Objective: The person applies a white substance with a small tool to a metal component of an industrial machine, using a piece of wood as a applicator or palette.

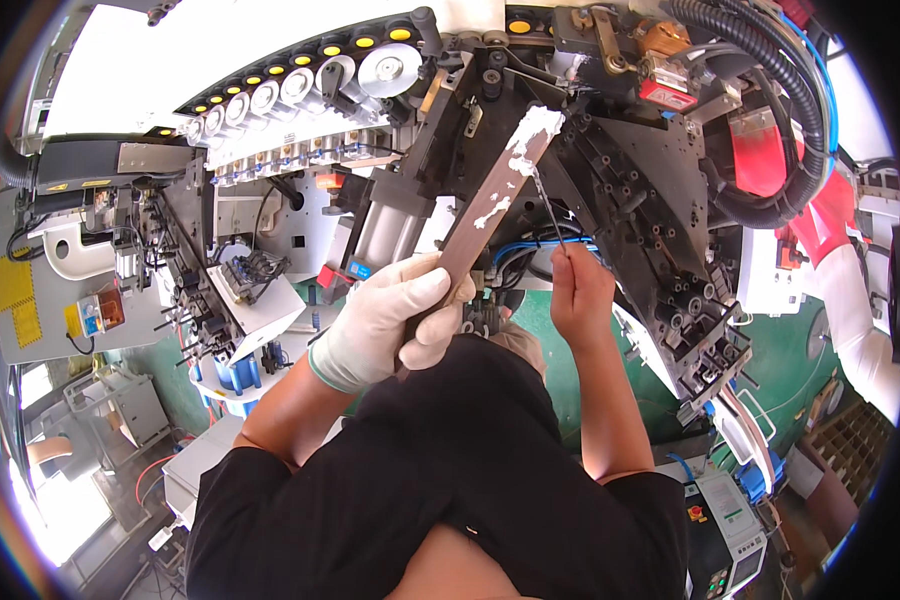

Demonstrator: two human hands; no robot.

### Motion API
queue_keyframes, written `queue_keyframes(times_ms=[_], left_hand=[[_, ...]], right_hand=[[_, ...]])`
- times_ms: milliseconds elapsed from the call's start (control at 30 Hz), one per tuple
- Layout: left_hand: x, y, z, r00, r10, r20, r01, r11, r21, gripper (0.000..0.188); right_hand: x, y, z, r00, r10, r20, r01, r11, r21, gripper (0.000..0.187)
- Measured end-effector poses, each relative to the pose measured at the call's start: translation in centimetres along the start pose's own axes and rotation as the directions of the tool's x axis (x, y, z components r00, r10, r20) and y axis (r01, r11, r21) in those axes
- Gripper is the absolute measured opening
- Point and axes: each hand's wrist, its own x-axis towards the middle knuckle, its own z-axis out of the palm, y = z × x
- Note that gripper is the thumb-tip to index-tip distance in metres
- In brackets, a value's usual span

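My left hand (395, 315), in a white glove with a green cuff, is closed round the lower part of a long flat brown strip (477, 222). The strip slants up to the right in front of the machine. White paste (537, 127) covers its far end, with a smaller patch lower down. My right hand (578, 285) is bare and pinches a thin dark rod (550, 213). The rod's whitish upper end lies against or very near the strip's right edge, below the thickest paste; whether they touch I cannot tell.
Behind the strip spreads a dark machine frame (650, 210) with bolts and rollers. A row of silver discs (300, 85) curves along the upper left. On the right, a co-worker's pink-gloved hand (820, 215) is near thick black corrugated hoses (810, 150). A control box (730, 525) stands lower right.
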Motion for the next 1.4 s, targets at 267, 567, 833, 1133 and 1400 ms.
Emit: queue_keyframes(times_ms=[267,567,833,1133,1400], left_hand=[[-1.4,-3.7,0.7,0.864,-0.078,0.498,0.382,0.746,-0.546,0.031],[-4.2,-5.4,2.5,0.995,-0.081,0.050,0.081,0.997,0.001,0.027],[-5.1,-5.2,1.2,0.828,-0.069,0.556,0.289,0.903,-0.319,0.029],[-4.8,-3.4,2.4,0.956,0.294,-0.006,-0.263,0.866,0.425,0.029],[-2.5,-4.6,2.8,0.902,0.431,0.035,-0.336,0.646,0.686,0.025]], right_hand=[[-1.7,2.6,0.1,0.944,-0.246,-0.219,0.194,0.953,-0.234,0.007],[-4.8,2.0,-3.5,0.930,-0.295,-0.221,0.190,0.898,-0.398,0.010],[-8.4,-0.7,-3.5,0.976,-0.217,-0.032,0.180,0.875,-0.450,0.009],[-11.2,-5.1,-5.1,0.992,0.104,-0.076,-0.107,0.993,-0.042,0.022],[-9.1,-9.3,-5.7,0.997,-0.002,0.072,0.026,0.941,-0.338,0.026]])
